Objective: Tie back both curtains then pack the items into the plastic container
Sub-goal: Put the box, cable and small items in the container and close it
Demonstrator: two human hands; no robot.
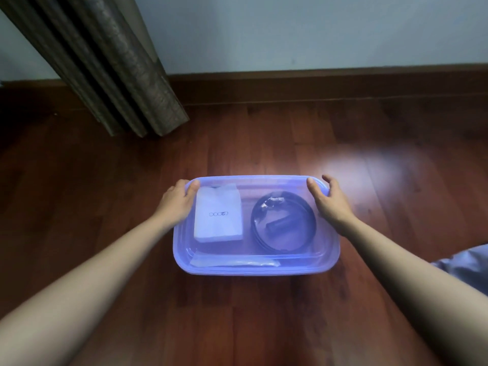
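Observation:
A translucent blue plastic container (327,256) sits on the wooden floor, with its lid on. Through the lid I see a white packet (218,216) on the left, a coiled dark cable (284,223) on the right and a clear wrapped strip (235,262) along the near side. My left hand (177,203) grips the lid's far left corner, thumb on top. My right hand (332,201) rests at the far right corner, thumb on the lid and fingers spread apart. A grey-brown curtain (113,67) hangs gathered at the upper left.
Dark wooden floor (264,320) surrounds the container. A pale wall with a wooden skirting board (317,80) runs across the back. A bit of blue cloth (467,268) shows at the right edge.

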